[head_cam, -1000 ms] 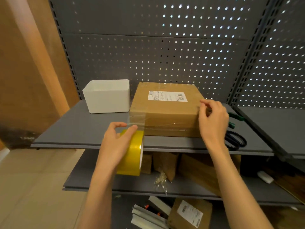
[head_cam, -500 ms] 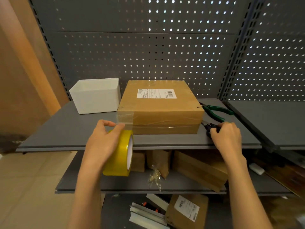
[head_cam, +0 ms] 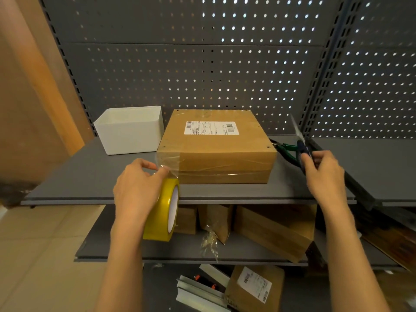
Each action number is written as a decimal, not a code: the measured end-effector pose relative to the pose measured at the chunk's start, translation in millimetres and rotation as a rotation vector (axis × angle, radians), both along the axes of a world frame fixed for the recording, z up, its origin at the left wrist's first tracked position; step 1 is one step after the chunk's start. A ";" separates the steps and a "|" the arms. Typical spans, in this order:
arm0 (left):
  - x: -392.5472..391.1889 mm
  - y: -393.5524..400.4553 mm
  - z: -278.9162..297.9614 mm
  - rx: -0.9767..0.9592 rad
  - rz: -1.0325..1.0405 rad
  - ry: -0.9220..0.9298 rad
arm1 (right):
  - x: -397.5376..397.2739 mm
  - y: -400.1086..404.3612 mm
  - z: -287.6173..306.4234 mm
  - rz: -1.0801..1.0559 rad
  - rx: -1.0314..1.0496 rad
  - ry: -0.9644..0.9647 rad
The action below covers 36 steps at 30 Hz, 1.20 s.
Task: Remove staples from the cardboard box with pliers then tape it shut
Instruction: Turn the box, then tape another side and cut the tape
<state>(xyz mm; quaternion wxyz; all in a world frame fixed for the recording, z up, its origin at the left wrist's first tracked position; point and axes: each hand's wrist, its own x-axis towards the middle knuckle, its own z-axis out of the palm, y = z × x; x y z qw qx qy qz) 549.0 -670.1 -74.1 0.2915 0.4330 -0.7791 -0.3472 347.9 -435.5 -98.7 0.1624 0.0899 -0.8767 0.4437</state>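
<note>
The left hand (head_cam: pixel 138 190) holds the yellow tape roll (head_cam: pixel 163 211) in front of the shelf edge, fingers curled over the roll's rim and the thumb pressing near where the clear tape leaves it. A short strip of tape (head_cam: pixel 168 164) runs from the roll up to the front left corner of the cardboard box (head_cam: pixel 216 147), where it is already stuck along the front face. The right hand (head_cam: pixel 324 174) is raised at the right of the box and grips a pair of scissors (head_cam: pixel 302 147), blades pointing up; the picture is blurred there, so I cannot tell if the blades are apart.

I think the cutting of the tape is the risky part. If the left hand lets the strip go slack, the tape can fold and stick to itself or wrinkle on the corner, and the scissors will chew it instead of cutting clean. If the left hand pulls too hard, the box, which only rests on the grey shelf (head_cam: pixel 94 176), may slide or turn toward the edge, or the stuck tape may peel from the cardboard. The right hand must cross in front of the box to reach the strip, and the blades come close to the left fingers.

The green-handled pliers (head_cam: pixel 286 148) lie on the shelf just right of the box, behind the scissors. A white bin (head_cam: pixel 132 134) stands to its left.
</note>
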 end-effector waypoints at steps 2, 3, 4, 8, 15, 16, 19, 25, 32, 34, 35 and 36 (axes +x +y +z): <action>-0.3 0.7 0.3 -0.005 0.013 0.015 | 7.2 -0.8 13.7 0.111 -0.126 0.081; 0.2 0.9 0.4 -0.008 0.018 0.022 | 13.0 -2.4 20.6 0.171 -0.147 0.127; 0.6 1.2 0.2 -0.012 0.021 0.027 | 19.0 -4.9 26.5 0.234 -0.149 0.160; 1.0 1.7 -1.2 -0.020 0.030 0.047 | 42.1 -23.3 37.2 0.538 -0.125 0.106; 2.0 0.8 -2.6 -0.010 0.034 0.074 | 66.3 -47.2 24.4 0.826 0.076 -0.062; 2.1 0.5 -2.8 -0.006 0.025 0.074 | 68.1 -48.6 23.4 0.848 0.098 -0.080; 2.0 -0.7 -1.7 0.005 -0.001 0.061 | 72.0 -50.1 23.0 0.814 0.187 -0.128; 0.4 -6.6 -0.7 0.071 -0.028 0.071 | 68.3 -45.9 26.4 0.825 0.359 -0.205; -1.1 -8.8 2.5 0.104 -0.058 0.095 | 62.3 -62.7 26.6 0.889 0.422 -0.255; -0.8 -10.1 3.3 0.110 -0.062 0.096 | 61.1 -70.8 26.1 0.916 0.420 -0.257; -0.8 -10.6 3.7 0.112 -0.060 0.096 | 60.6 -74.9 25.8 0.929 0.413 -0.258; -0.8 -10.9 3.8 0.116 -0.058 0.098 | 60.1 -79.0 25.0 0.941 0.404 -0.260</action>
